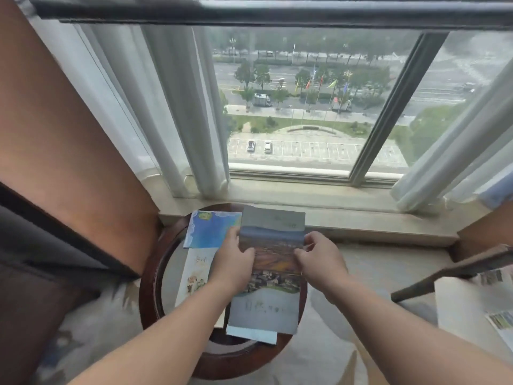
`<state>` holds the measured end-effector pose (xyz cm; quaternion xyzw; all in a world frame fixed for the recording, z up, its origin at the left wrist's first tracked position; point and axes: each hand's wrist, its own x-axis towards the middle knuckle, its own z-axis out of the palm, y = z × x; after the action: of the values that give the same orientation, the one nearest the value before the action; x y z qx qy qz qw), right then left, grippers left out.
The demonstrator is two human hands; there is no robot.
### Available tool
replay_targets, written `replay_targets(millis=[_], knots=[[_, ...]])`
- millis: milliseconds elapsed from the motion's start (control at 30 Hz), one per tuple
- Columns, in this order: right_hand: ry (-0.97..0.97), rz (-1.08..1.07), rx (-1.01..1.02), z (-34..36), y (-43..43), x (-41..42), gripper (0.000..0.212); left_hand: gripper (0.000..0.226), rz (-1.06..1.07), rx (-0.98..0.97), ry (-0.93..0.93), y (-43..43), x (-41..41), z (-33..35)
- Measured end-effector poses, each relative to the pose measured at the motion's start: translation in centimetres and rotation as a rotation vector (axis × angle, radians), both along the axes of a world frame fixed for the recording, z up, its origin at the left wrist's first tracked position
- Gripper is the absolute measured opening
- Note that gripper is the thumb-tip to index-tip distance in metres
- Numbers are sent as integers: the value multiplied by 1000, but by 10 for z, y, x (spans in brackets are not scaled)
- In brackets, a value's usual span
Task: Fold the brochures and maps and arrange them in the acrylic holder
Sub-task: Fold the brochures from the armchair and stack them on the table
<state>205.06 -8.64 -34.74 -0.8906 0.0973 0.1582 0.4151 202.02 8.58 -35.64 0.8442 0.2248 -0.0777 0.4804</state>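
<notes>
The left hand (231,262) and right hand (319,257), over the round tabletop (147,279), pinch the side edges of the landscape brochure (273,276) near its upper crease, fingers curled onto the paper. It looks light, thin and floppy, best held at the edges beside the fold. A blue map (208,230) and cartoon leaflet (194,273) crowd the left; the windowsill (361,218) stands close behind.

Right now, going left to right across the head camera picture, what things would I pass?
First the brown curtain → blue brochure → left hand → landscape brochure, held by both hands → right hand → loose papers at the right edge.
</notes>
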Motion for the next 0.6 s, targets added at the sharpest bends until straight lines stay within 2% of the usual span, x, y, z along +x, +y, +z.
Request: replay_targets(millis=[167, 333, 467, 600], knots=[[131, 26, -65, -94, 18, -1, 22, 49, -35, 219, 180, 10, -4, -89], [198, 73, -107, -158, 29, -2, 47, 47, -103, 389, 259, 16, 0, -151], [206, 99, -152, -188, 34, 6, 46, 47, -174, 485, 243, 16, 14, -180], [190, 99, -207, -207, 36, 13, 39, 37, -227, 548, 244, 13, 23, -198]])
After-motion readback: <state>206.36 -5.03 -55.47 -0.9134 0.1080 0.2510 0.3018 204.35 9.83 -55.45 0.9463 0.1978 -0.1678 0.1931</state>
